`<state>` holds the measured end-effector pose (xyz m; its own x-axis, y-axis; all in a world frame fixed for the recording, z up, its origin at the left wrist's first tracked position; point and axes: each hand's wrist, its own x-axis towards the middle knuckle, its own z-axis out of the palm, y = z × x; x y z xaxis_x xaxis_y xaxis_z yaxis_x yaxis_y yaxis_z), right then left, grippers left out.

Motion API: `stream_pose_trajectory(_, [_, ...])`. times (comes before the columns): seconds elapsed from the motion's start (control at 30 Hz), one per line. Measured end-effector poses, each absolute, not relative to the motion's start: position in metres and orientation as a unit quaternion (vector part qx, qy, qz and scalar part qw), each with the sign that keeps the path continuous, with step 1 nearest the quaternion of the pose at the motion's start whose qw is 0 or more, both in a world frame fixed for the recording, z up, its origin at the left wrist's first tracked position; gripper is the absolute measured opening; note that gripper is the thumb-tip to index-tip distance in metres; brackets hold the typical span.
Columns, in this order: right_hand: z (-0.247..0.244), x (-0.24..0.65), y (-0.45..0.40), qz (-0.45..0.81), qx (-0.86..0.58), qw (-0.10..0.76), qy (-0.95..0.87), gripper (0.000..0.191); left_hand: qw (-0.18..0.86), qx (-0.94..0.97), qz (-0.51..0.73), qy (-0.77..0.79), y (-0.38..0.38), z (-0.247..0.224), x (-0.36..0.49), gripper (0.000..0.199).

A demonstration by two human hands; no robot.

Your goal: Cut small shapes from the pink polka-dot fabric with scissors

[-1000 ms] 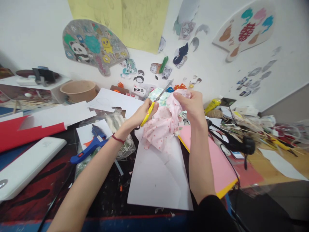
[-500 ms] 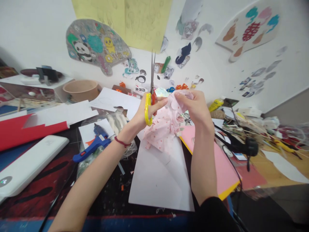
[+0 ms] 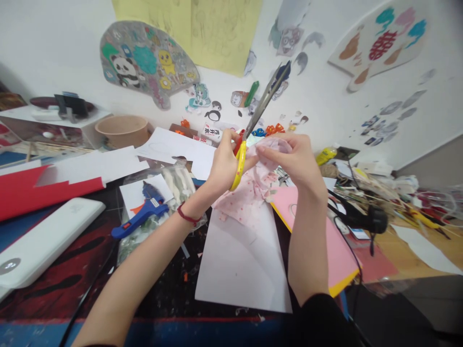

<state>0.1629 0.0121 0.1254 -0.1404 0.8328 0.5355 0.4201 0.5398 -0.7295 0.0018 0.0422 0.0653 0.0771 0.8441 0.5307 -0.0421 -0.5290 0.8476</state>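
Cluttered dark table (image 3: 162, 289) before a sticker-dotted white wall (image 3: 336, 111), left hand (image 3: 224, 165) gripping scissors (image 3: 239, 168), right hand (image 3: 299, 158) pinching pink cloth (image 3: 248, 198).

White wall (image 3: 79, 43) with 2 decorated fan shapes (image 3: 144, 60) and yellow paper (image 3: 224, 38); wooden tabletop (image 3: 401, 258) at right.

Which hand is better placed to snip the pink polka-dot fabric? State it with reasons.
Left, probably: the left hand holds the scissors beside the pink polka-dot fabric, while the right hand pinches it.
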Motion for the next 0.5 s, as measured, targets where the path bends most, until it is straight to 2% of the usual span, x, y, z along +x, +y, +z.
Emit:
stream_pose_trajectory(0.17, [0.124, 0.164, 0.014, 0.245, -0.402, 0.506, -0.723, 0.012, 0.334, 0.651, 0.602, 0.32, 0.04, 0.065, 0.003, 0.054])
stream_pose_trajectory(0.5, [0.119, 0.172, 0.024, 0.238, -0.369, 0.524, -0.73, 0.011, 0.375, 0.622, 0.636, 0.261, 0.042, 0.063, 0.008, 0.053])
